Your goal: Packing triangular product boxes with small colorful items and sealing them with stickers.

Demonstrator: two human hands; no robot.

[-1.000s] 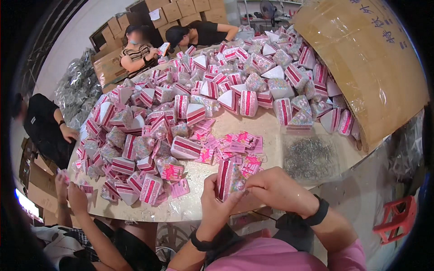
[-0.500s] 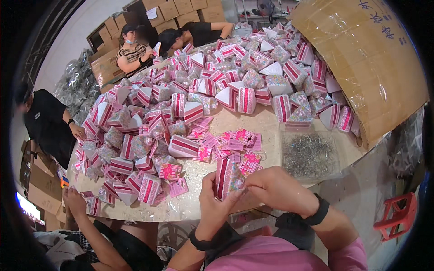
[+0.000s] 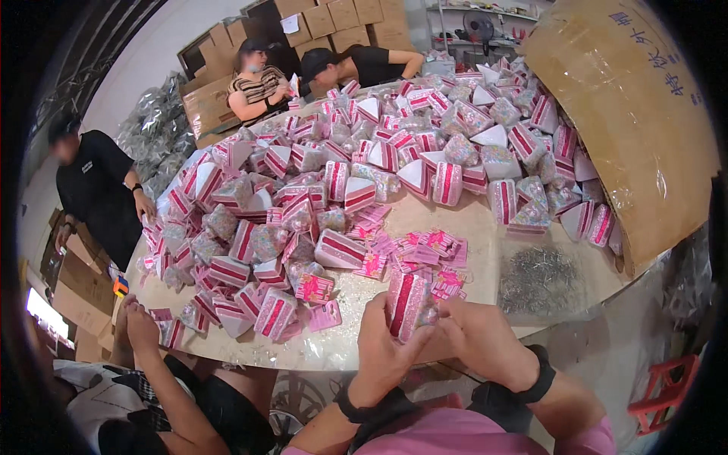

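My left hand (image 3: pixel 379 345) is wrapped round a cake-slice ornament (image 3: pixel 407 302), pink and white with a dark pink middle band and a sprinkled side. Closed fingers of my right hand (image 3: pixel 489 334) press against the ornament's right side; what they pinch there, if anything, is hidden. Just beyond lie pink printed tags (image 3: pixel 438 244) in a loose pile. To the right, a clear shallow tray (image 3: pixel 531 318) holds many thin metal hooks. A large heap of similar cake-slice ornaments (image 3: pixel 340 249) covers the far and left parts of the table.
A big cardboard box (image 3: pixel 622 106) lies tipped at the right, ornaments at its mouth. The pale table (image 3: pixel 413 216) has a curved near edge. A co-worker's hand (image 3: pixel 142 324) is close on my left; other people work across the table. A red stool (image 3: pixel 664 390) stands lower right.
The whole view has shifted, so the scene sits further right and lower. My right hand has come down from its raised pinch and sits closer against the ornament, still held in my left.
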